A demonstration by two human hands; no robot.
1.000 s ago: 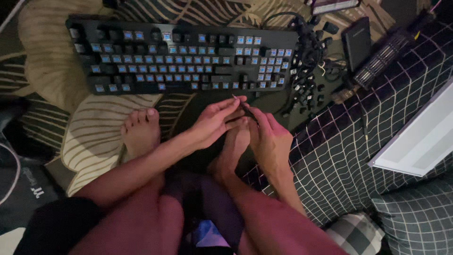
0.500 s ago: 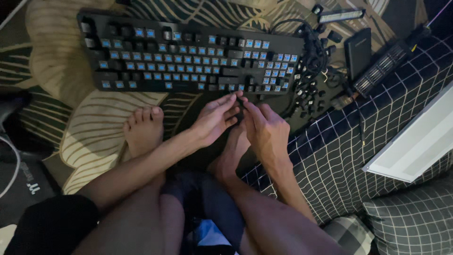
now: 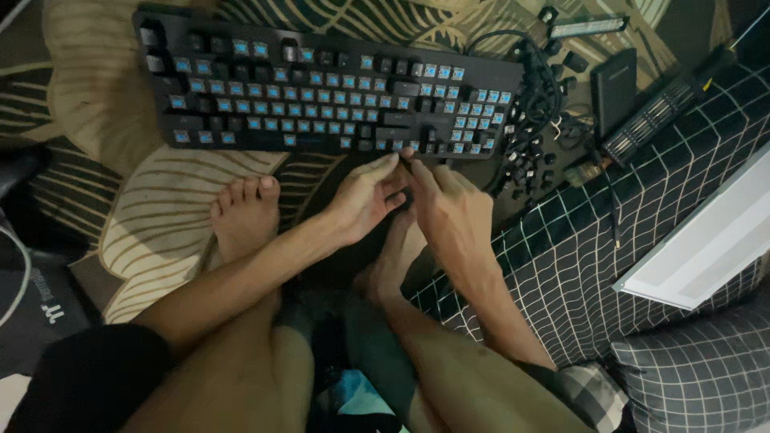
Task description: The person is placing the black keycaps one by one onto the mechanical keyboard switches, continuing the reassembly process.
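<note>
Knees and shorts: lowest in the view, bare legs drawn up, person seated on the floor.

Feet: one foot (image 3: 245, 212) flat on the leaf-print rug (image 3: 160, 232), toes toward the keyboard; the other lies under the hands, mostly hidden.

Left hand (image 3: 365, 200): fingers curled, thumb and forefinger pinched together at the tips. Right hand (image 3: 449, 212): likewise closed, fingertips meeting the left hand's. Between them sits a small dark item, likely a keycap (image 3: 403, 163); too small and shaded to confirm. It is held just at the keyboard's near edge, touching or nearly so.

Handling, as judged: light, rigid plastic, smooth-sided and easily dropped; best pinched on two opposite side walls, not on the top face. The stem beneath looks likely to snap if twisted.

Keyboard (image 3: 321, 96): black, full width, flat on the rug; many caps off, blue switches exposed, some dark caps in place.

Loose keycaps (image 3: 529, 160): scattered heap just beside the keyboard's right end, mixed with a coiled black cable (image 3: 533, 96).

Checked cloth (image 3: 642, 240): dark with white grid, at right; a white panel (image 3: 706, 240) lies on it.

Black box (image 3: 613, 88): farther off, upper right, near a long ridged strip (image 3: 658, 116).
</note>
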